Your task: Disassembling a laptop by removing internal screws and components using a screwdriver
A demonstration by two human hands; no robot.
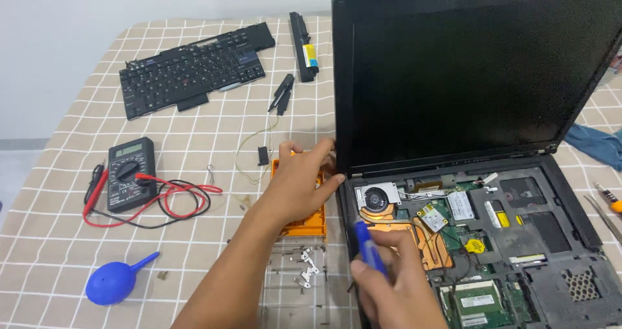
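Left hand (pixel 299 181) is resting over the orange parts tray (pixel 310 224), fingers (pixel 317 157) spread loose and reaching toward the lower left corner of the laptop (pixel 466 173) screen at its hinge; it is gripping nothing, apparently bracing the machine so it does not shift. Right hand (pixel 395 283) is closing around a blue-handled screwdriver (pixel 368 248), fingers curled tight on the handle; the tip is hidden behind the hand, so I cannot tell where it lands.

Laptop is standing open at 3 o'clock on the desk (pixel 52 238), keyboard deck removed, so fan (pixel 377 197), copper heat pipe (pixel 433 241) and green boards are lying exposed for access. Small metal brackets and screws (pixel 304 267) are sitting in a clear tray just below the orange one, kept near the hands.

Removed keyboard (pixel 194 67) is lying at 11 o'clock, battery (pixel 304 44) at 12, both well apart from the work. Multimeter (pixel 129 172) with red and black leads is sitting at 9 o'clock; blue dust blower (pixel 113 282) at 8.
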